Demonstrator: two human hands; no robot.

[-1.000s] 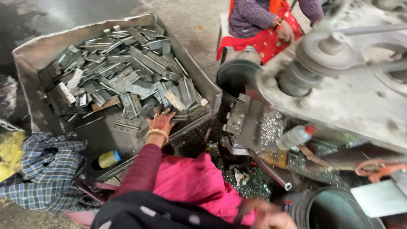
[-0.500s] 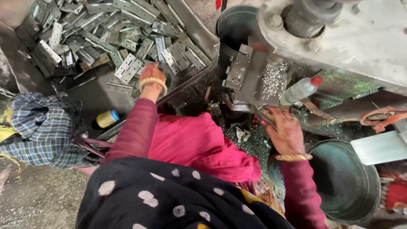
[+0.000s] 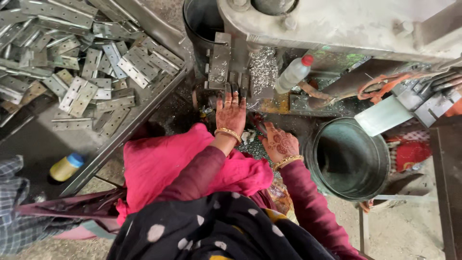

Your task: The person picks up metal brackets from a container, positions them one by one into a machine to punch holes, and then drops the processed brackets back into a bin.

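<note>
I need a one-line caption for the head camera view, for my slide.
Left hand reaches under the press; right hand rests nearby, beside a tray of metal hinges.

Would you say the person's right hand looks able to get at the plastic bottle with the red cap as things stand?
Probably yes: the right hand is low on the bench, the plastic bottle lies above it, and nothing visibly blocks the way.
</note>
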